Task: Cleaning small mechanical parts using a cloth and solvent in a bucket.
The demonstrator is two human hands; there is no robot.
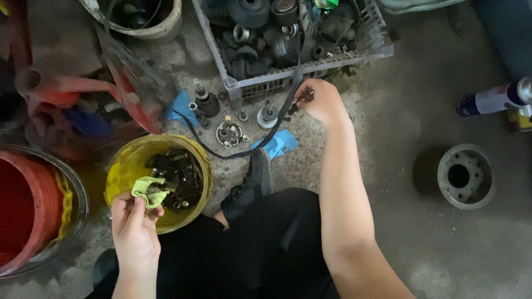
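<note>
Left hand [133,224] has its fingers closed on a crumpled yellow-green rag [148,190], pinched between thumb and fingertips. The rag pokes out past the fingertips, over the near rim of the yellow bucket [128,160] — probably held there for wiping, since the bucket is full of dark, greasy-looking metal parts.

Right hand [320,101] is stretched forward, fingers curled shut around something small and dark at the fingertips; what it is can't be made out. A black belt [288,99] runs just left of those fingers, hanging from the grey plastic crate [310,69] of bearings and pulleys beyond them and looping across the floor toward the bucket. Whether the fingers actually grip the belt isn't clear.

Left of the right fingers, small bearings and bolts [230,133] sit on the concrete by blue scraps [277,144] — laid out within easy reach. Off right: a spray can [493,98] and a grey metal hub [465,176].
</note>
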